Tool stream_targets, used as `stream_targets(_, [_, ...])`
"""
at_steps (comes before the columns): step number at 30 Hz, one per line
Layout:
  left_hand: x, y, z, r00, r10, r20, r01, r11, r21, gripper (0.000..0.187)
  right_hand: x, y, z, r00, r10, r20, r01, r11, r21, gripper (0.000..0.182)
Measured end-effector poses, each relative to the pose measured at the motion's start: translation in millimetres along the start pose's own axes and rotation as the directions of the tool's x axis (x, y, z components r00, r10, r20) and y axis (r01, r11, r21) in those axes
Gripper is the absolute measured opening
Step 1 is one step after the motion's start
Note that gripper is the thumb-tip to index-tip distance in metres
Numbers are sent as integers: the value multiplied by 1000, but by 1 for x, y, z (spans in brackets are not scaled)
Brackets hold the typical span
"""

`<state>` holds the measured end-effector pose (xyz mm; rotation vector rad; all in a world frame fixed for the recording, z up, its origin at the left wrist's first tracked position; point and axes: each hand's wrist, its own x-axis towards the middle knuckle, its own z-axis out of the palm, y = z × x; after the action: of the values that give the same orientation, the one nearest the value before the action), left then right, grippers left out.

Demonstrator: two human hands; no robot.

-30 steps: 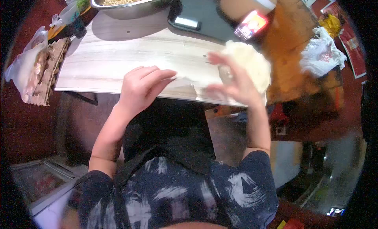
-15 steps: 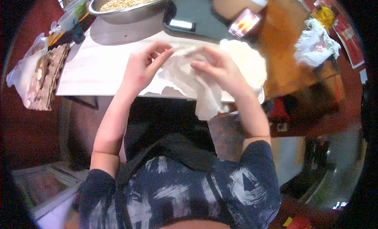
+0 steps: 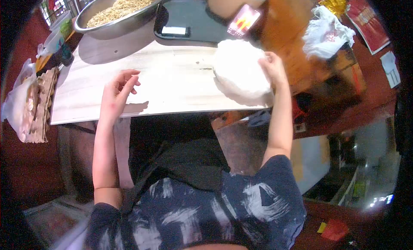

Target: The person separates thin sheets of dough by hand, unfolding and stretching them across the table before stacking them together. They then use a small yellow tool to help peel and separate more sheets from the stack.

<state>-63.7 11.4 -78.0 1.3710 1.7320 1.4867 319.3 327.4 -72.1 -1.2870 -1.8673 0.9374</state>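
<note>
A round white stack of thin sheets (image 3: 241,69) lies at the right end of the pale board (image 3: 172,78). My right hand (image 3: 273,69) is at the right edge of this stack, its thumb and fingers closed together there; whether a sheet is pinched between them is too small to make out. My left hand (image 3: 122,88) hovers over the left part of the board, fingers loosely curled and apart, holding nothing.
A metal bowl (image 3: 77,26) of shredded food stands at the back left. Behind the stack are a black tray (image 3: 193,22) and a lit phone (image 3: 244,20). Egg cartons (image 3: 43,103) lie far left. A white plastic bag (image 3: 327,35) sits on the wooden surface at right.
The thin, translucent sheet between my hands is now on the white stack or out of sight. My left hand has moved left and my right hand right, to the stack's edge.
</note>
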Motion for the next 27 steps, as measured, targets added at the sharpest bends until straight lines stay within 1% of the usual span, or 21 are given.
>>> stream_targets(2, [-1,-6,0,1000,-11,16,11,1000,-5,25,-4,-6,1,999,-13,-29,13,1000,-9,38])
stream_targets(4, [-3,-12,0,999,-24,37,24,1000,-8,25,-3,-8,1,997,-60,-47,56,994,-95,39])
stream_targets(5, [-3,-14,0,998,-23,55,23,1000,-2,24,2,-2,0,997,-60,-50,55,994,-94,39])
stream_targets(7, [-3,-14,-1,997,-22,68,22,1000,4,24,12,6,-2,984,-158,-85,120,933,-339,43])
stream_targets(8, [-4,-11,-1,997,-36,66,35,999,13,24,15,12,-3,984,-159,-82,122,933,-339,43])
stream_targets(10, [-5,-11,-2,997,-52,65,51,998,21,24,7,1,-1,963,-254,-89,186,867,-463,42])
stream_targets(11, [-5,-13,-2,997,-37,68,36,999,20,24,3,-5,0,963,-253,-88,185,867,-462,42])
stream_targets(12, [-5,-14,-4,997,-21,70,19,1000,21,24,-2,-15,4,964,-234,-127,147,866,-478,39])
stream_targets(13, [-6,-14,-5,997,-20,68,18,1000,25,24,-7,-24,8,962,-217,-167,110,865,-490,36])
stream_targets(14, [-6,-14,-6,997,-33,65,30,998,46,23,-10,-29,13,961,-219,-168,113,866,-487,36])
stream_targets(15, [-5,-15,-6,997,-46,62,42,997,66,23,-13,-34,17,902,-379,-209,194,785,-588,34])
stream_targets(16, [-5,-17,-7,997,-44,60,40,997,68,23,-19,-42,20,817,-531,-227,252,682,-686,31])
stream_targets(17, [-4,-20,-7,998,-41,52,38,998,50,24,-24,-51,21,816,-531,-226,254,683,-685,31])
stream_targets(19, [-5,-25,-9,998,-47,39,45,998,41,26,-42,-91,17,669,-709,-224,524,663,-534,27])
stream_targets(21, [-5,-29,-12,998,-58,24,57,996,63,26,-71,-146,3,577,-742,-340,614,669,-419,25])
stream_targets(22, [-3,-39,-12,995,-99,-1,98,995,-18,24,-93,-176,-2,567,-676,-471,658,716,-234,22])
stream_targets(23, [-1,-44,-15,993,-114,-12,114,994,-1,24,-82,-185,-44,471,-722,-507,818,573,-56,27])
stream_targets(24, [0,-46,-18,986,-168,-22,168,986,9,23,-104,-212,-56,359,-808,-468,888,449,-94,27])
stream_targets(25, [0,-48,-19,975,-221,-33,222,975,21,22,-139,-244,-70,144,-948,-283,955,208,-211,33])
stream_targets(26, [1,-50,-18,975,-209,-71,205,977,-64,21,-171,-274,-89,-65,-992,-106,979,-42,-201,41])
stream_targets(27, [-1,-55,-19,973,-216,-77,213,976,-43,21,-192,-294,-103,-169,-985,-47,978,-161,-133,50])
